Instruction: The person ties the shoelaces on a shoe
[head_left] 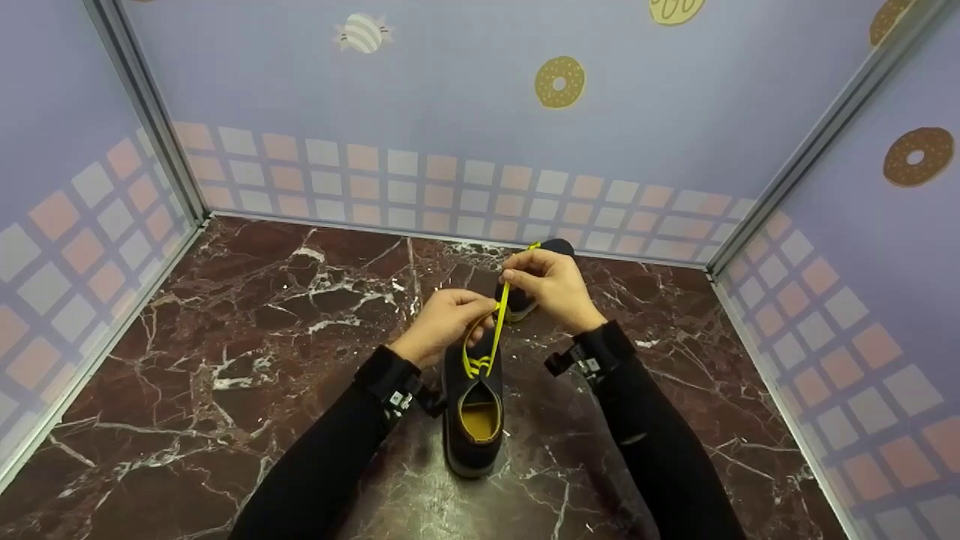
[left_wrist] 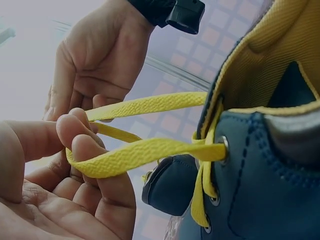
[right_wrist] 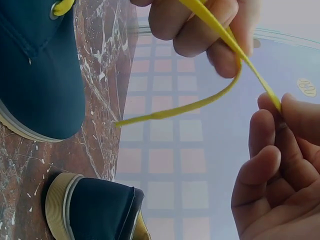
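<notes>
Yellow shoelace (left_wrist: 150,152): threaded in the near shoe (head_left: 478,420), two strands rising toward 12 o'clock from its eyelets to the hands. We note the rest left to right, from the head view.

Left hand (head_left: 444,324), at 11 o'clock of the near shoe: narrow grip, thumb and fingers pinching one strand; in the right wrist view a loose end trails from it toward 8 o'clock. Near shoe: dark, mustard lining, upright on the marbled surface (head_left: 187,397), toe to 12, heel to 6. Far shoe (right_wrist: 100,207): at 1 o'clock of the near one, partly behind the right hand (head_left: 556,289). That hand, also at 1 o'clock: thumb and fingertip pinch the other strand, drawn nearly straight. Whether the strands cross, we cannot tell.

We judge the step in hand to be managing the two ends above the shoe; we see no finished bow. The next move, we think, calls for firm pinches and enough free lace to pass one end round the other.
</notes>
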